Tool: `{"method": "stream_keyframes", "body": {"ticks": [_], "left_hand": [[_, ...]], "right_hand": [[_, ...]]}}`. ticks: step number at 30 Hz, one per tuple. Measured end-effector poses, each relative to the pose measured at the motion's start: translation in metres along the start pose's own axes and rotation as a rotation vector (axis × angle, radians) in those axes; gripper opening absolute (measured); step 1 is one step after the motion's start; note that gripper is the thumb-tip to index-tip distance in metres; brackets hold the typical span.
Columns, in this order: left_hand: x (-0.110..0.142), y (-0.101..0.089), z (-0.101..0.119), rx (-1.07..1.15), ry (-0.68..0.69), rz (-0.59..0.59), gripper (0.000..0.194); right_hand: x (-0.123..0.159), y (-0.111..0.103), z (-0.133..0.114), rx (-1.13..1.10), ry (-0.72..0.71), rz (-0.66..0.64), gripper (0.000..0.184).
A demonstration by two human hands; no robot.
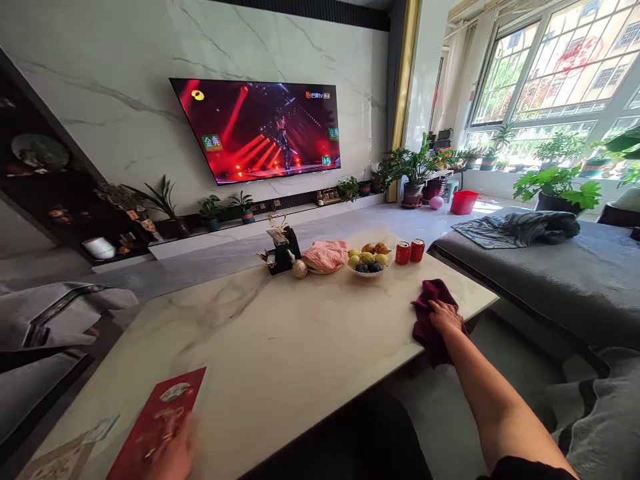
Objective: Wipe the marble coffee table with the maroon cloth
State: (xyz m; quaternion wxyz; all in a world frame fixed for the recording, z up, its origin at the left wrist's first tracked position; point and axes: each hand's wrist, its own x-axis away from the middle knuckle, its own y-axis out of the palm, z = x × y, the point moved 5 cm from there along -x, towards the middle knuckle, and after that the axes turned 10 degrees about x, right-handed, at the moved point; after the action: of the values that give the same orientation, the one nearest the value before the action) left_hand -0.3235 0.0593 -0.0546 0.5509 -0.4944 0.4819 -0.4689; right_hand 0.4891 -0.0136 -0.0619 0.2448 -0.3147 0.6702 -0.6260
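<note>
Crumpled maroon cloth (425, 325) over table edge (325, 413), red card (149, 419) apart

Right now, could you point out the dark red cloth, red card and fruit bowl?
Dark red cloth (424, 327), head view, on its left side.
Red card (149, 415), head view, on its printed front.
Fruit bowl (367, 274), head view, on its outer wall.

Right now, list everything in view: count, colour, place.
cloth: 1, maroon, table's right
card: 1, red, table's left
flat item: 1, brownish, table
cans: 2, red, table
bowl: 1, pale, table
fruit: several, mixed, bowl
bundle: 1, pink, table
holder: 1, dark, table
ornament: 1, gold, table
table: 1, whitish, centre
television: 1, red picture, wall
plants: several, green, background
bucket: 1, red, floor
ball: 1, pink, floor
seats: several, grey, sides
blanket: 1, bluish, right
left hand: 1, bare, at card
right hand: 1, bare, on cloth
</note>
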Motion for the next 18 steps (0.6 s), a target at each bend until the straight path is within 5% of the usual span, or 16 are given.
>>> {"method": "stream_keyframes", "body": {"ticks": [4,7,10,14,18], "left_hand": [[0.007,0.029,0.118,-0.144,0.161,-0.145,0.063],[0.017,0.041,0.206,-0.043,0.275,-0.197,0.064],[0.021,0.053,0.275,0.025,0.393,-0.240,0.064],[0.017,0.063,0.329,0.091,0.479,-0.282,0.066],[0.011,0.065,0.345,0.124,0.478,-0.277,0.068]], "right_hand": [[0.005,0.000,0.009,-0.003,0.069,0.023,0.068],[0.025,0.014,-0.029,-0.018,-0.056,0.045,0.076],[0.054,0.034,-0.083,-0.058,-0.352,0.034,0.090],[0.084,0.050,-0.137,-0.150,-0.788,-0.053,0.083],[0.062,0.039,-0.151,-0.146,-0.861,-0.071,0.075]]}}
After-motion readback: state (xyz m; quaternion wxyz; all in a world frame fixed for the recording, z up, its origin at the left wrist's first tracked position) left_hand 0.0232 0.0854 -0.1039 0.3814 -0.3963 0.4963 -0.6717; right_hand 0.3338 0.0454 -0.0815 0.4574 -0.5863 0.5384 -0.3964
